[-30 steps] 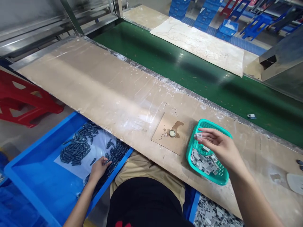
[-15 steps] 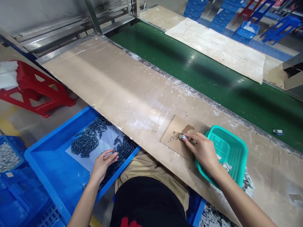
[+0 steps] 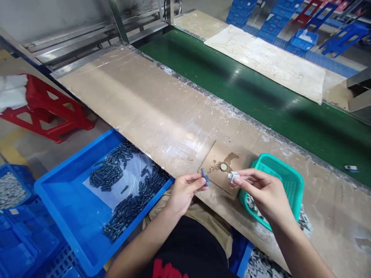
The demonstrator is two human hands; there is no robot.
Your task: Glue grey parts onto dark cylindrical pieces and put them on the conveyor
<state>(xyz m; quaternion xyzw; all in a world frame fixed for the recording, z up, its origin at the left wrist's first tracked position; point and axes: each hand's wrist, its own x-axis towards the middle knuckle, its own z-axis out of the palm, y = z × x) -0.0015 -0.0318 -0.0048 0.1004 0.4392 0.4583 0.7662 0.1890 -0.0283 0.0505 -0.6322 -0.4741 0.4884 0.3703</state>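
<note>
Between the thumb and fingers of my left hand point(image 3: 185, 190) is a small dark blue-grey plastic part point(image 3: 205, 177), slim and held roughly upright. My right hand point(image 3: 265, 187) pinches a small white plastic piece point(image 3: 233, 176) with a narrow tip pointing left. The two pieces are apart, facing each other over the table's near edge. Just beyond them a small round cap point(image 3: 223, 166) with a pale filling lies on a brown cardboard square point(image 3: 215, 154) marked by wet stains. Many more dark parts point(image 3: 106, 175) lie in the blue tray point(image 3: 69, 210) at my left.
A green plastic basket point(image 3: 300, 185) with pale pieces stands right of the cardboard, partly behind my right hand. Beyond the tan tabletop point(image 3: 139, 96) runs a green conveyor belt point(image 3: 197, 69) with one small piece point(image 3: 351, 168) on it. A red stool point(image 3: 55, 112) stands at the left.
My left hand has come up from the blue tray, now holding a dark part. My right hand has lifted the white piece off the round cap and drawn it back slightly.
</note>
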